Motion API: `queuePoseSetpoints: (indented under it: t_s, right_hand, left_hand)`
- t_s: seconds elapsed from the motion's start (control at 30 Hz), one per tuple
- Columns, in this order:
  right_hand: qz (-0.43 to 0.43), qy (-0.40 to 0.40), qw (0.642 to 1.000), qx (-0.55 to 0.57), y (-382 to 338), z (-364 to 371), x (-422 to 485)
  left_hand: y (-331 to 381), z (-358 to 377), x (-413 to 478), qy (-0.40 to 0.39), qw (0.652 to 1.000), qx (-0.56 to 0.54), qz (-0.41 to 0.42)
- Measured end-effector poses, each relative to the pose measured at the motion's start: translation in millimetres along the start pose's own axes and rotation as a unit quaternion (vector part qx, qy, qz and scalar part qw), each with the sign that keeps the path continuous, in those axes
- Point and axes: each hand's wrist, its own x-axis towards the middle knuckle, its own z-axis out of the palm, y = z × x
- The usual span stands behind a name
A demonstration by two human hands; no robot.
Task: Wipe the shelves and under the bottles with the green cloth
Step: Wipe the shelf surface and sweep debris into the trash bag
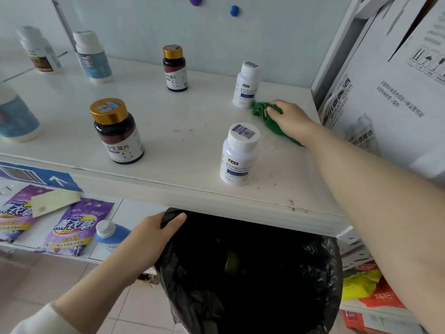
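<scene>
Bottom centre: the left hand (154,237) grips the rim of a black bag (240,273). The thumb lies over the film edge; the other fingers are hidden beneath it. The forearm enters from the lower left.

Lower left, on a lower level: two purple pouches (74,227) printed "Lavender" and "薰衣草".

Front of the white shelf (192,131):
- A dark bottle (118,131) with a gold cap, labelled "益生菌片", stands upright left of centre.
- A white bottle (238,155) with a barcode sticker on its cap stands upright right of centre. Its label text is too blurred to read.
- Dark specks (272,182) lie just right of this bottle.

Right of centre: the right arm reaches in from the right edge, palm down. The right hand (289,119) holds the bunched green cloth (262,112) against the shelf, fingers together and bent over it. The cloth lies just beside the base of a second white bottle (246,85); whether they touch cannot be determined.

Rear centre: a second gold-capped bottle (175,68), same label.

Right edge: a cardboard box (385,92) marked "WHEAT BEER".
</scene>
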Motion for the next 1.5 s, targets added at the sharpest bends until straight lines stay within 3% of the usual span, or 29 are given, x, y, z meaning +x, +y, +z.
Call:
queuePoseSetpoints:
  t_s: [0.33,0.5,0.63,0.77,1.5]
  right_hand:
    - [-0.075,-0.103,0.991,0.05,-17.3,-1.0,-84.7]
    - [-0.058,0.02,0.988,0.143,-25.7,-8.7,-51.9]
    - [-0.065,-0.052,0.995,0.055,-28.7,7.4,-24.9]
    - [-0.091,-0.094,0.99,0.057,-29.6,7.0,-39.0]
    - [-0.018,-0.042,0.999,0.028,-11.9,-10.0,-147.1]
  left_hand:
    - [3.0,-0.8,0.9,-0.004,1.0,0.02,0.024]
    - [4.9,-0.8,2.1,-0.006,0.999,0.021,0.027]
    - [2.6,-0.9,3.1,-0.012,0.999,0.021,0.024]
    - [2.1,-0.1,4.9,-0.006,1.0,0.014,0.018]
    - [3.9,3.5,10.6,-0.01,0.999,-0.001,0.047]
